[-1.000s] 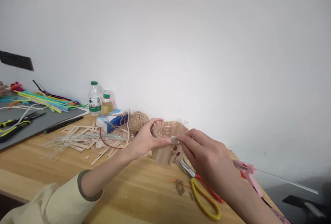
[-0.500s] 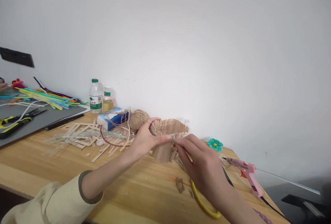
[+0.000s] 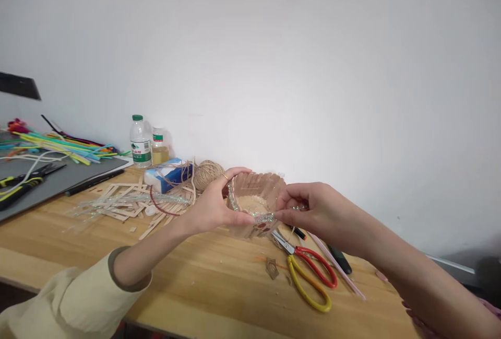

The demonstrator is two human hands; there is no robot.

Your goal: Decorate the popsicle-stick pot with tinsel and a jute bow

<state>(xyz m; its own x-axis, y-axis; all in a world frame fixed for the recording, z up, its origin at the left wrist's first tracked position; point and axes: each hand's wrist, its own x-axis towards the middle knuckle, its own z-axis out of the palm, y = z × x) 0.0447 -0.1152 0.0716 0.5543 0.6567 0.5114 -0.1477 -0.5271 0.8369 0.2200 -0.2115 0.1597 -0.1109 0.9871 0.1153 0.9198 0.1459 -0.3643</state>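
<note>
A round craft-stick basket [image 3: 268,185] is held a little above the table, tilted so its inside faces me. My left hand [image 3: 221,200] grips its left side, thumb over the front rim and fingers round the back. Along the front rim runs a glittery silver pipe cleaner [image 3: 264,218]. My right hand [image 3: 309,206] pinches that pipe cleaner at the right of the rim, and a short piece of it shows by the curled fingers. Scissors [image 3: 303,266] with a red and a yellow handle lie below the basket.
Craft sticks [image 3: 129,200] and silver pipe cleaners lie at left, near a twine ball [image 3: 207,174] and a tissue pack [image 3: 168,174]. Bottles [image 3: 140,143] stand behind. Pliers [image 3: 29,182] rest on a grey mat. A dark-handled tool [image 3: 340,259] lies right of the scissors.
The basket has tipped towards me, showing its inside. My right hand has moved right and up along the rim, uncovering the scissors; my right arm now hides the glue gun and green flower.
</note>
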